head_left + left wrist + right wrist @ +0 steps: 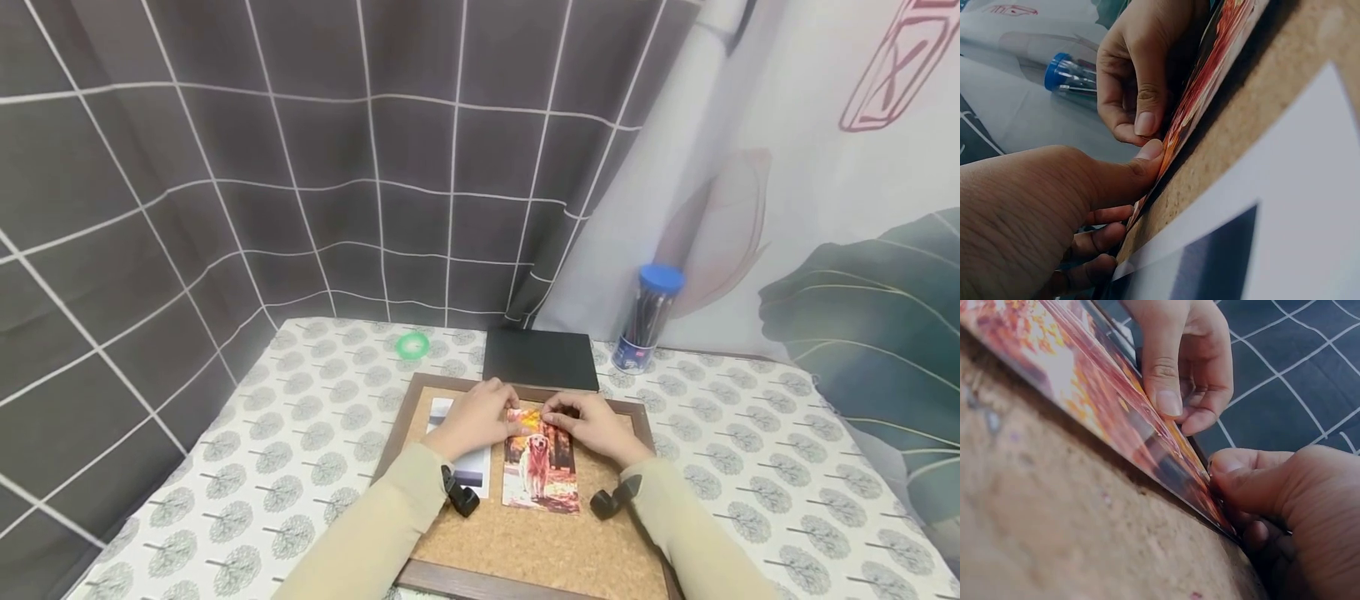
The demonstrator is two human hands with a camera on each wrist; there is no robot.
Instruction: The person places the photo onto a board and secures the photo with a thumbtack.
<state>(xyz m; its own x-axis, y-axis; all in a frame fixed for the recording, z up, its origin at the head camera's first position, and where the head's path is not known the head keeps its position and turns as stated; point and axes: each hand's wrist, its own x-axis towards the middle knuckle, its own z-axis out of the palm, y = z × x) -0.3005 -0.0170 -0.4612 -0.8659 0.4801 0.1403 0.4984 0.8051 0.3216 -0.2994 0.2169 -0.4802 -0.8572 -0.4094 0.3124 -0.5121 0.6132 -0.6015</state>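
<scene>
A framed cork board (525, 533) lies on the table. On it sits a dog photo (540, 471) with orange leaves, its top edge raised slightly off the cork (1054, 519). My left hand (498, 417) pinches that top edge at the left corner, thumb (1144, 156) on the photo (1210, 75). My right hand (558, 417) pinches the same edge just to the right, thumb (1225, 465) on the photo (1085, 394). The wrist views each show the other hand, the right hand (1141, 125) and the left hand (1175, 406), with a fingertip on the print. A second, white-bordered photo (468, 475) lies partly under my left wrist.
Behind the board lie a black notebook (540, 358), a blue-capped clear tube of pens (648, 321) at its right and a green tape ring (412, 344) at its left. A tree-patterned cloth (300, 450) covers the table; curtains hang close behind.
</scene>
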